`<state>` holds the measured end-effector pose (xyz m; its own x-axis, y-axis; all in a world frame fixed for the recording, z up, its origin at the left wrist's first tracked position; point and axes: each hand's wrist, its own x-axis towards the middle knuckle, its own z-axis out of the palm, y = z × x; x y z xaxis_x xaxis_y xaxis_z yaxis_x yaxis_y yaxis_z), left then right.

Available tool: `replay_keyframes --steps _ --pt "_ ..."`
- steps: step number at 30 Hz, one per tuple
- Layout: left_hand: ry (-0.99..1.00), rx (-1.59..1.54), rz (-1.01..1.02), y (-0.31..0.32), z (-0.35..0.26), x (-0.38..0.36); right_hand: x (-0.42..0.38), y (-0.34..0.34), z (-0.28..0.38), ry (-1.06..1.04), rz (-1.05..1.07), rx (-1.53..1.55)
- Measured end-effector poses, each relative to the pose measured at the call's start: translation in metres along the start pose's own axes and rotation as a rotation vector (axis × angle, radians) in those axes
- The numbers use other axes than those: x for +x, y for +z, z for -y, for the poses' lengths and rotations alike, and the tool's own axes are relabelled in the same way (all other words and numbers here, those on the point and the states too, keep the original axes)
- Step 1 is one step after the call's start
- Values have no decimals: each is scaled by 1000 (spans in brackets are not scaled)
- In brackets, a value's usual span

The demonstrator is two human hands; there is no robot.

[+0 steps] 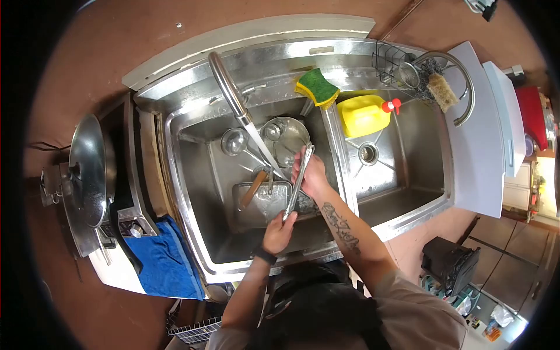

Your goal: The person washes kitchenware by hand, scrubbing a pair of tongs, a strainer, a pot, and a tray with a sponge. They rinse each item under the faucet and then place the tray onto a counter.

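Over the left basin, my two hands hold a pair of long metal tongs [298,181], tilted across the sink. My left hand [279,233] is closed on their near end. My right hand [314,173] grips them close to the far end. Water runs from the faucet [228,87] just left of the tongs. Beneath and around them in the basin lie a ladle [234,142], a round metal bowl or pot [290,133], a rectangular metal tray [265,207] and a utensil with a wooden handle [253,191].
On the divider sits a green and yellow sponge [318,86]. A yellow bottle with a red cap [363,116] is in the right basin [417,149]. A wire rack [392,59] stands at the back right. To the left are a blue towel [164,262] and a pan lid [90,169].
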<state>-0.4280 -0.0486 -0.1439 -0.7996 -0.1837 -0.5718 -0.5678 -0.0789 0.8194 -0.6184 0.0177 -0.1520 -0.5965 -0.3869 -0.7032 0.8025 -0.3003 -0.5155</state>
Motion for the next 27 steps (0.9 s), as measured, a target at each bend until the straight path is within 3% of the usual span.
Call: replay_keyframes --steps 1,4,5,6,7,8,9,10,11,13,14,16,17,19,20,25,27 --pt "37 86 -7 -12 -12 -13 2 8 3 -5 0 6" --pt "-120 -88 -40 -30 -10 -40 19 30 26 -96 113 -346" --pt "-115 -83 -40 -34 -11 -52 40 33 39 -550 5 -764" --pt "-153 -98 -72 -38 -10 -63 51 40 57 -978 -158 -983" --pt "-197 -111 -102 -42 -9 -73 52 50 85 -1206 -356 -1358" --pt "-186 -168 -109 -45 -7 -82 50 60 117 -1204 -408 -1570" --pt "-192 -165 -107 -47 0 -91 72 56 130 -1395 -596 -1687" --pt "-159 -203 -107 -49 6 -98 87 55 144 -1111 -599 -1821" --pt "-122 -241 -105 -51 11 -104 97 56 158 -1115 -600 -1818" --pt "-74 -294 -111 -51 24 -111 105 61 180 -619 -409 -1978" --pt "-36 -348 -114 -50 30 -113 103 60 184 -626 -412 -1979" --pt "-12 -435 -120 -50 33 -117 100 57 185 -1072 -329 -1970" --pt "-11 -436 -119 -51 32 -119 100 58 180 -1072 -330 -1971" --pt "-56 -497 -104 -51 29 -122 98 67 167 -1249 65 -2007" --pt "-48 -497 -106 -50 30 -120 101 76 161 -1084 154 -2074" --pt "-57 -623 -82 -52 25 -122 105 70 138 -1315 129 -2006" --pt "-72 -569 -118 -53 25 -124 97 50 144 -1187 -368 -1881"
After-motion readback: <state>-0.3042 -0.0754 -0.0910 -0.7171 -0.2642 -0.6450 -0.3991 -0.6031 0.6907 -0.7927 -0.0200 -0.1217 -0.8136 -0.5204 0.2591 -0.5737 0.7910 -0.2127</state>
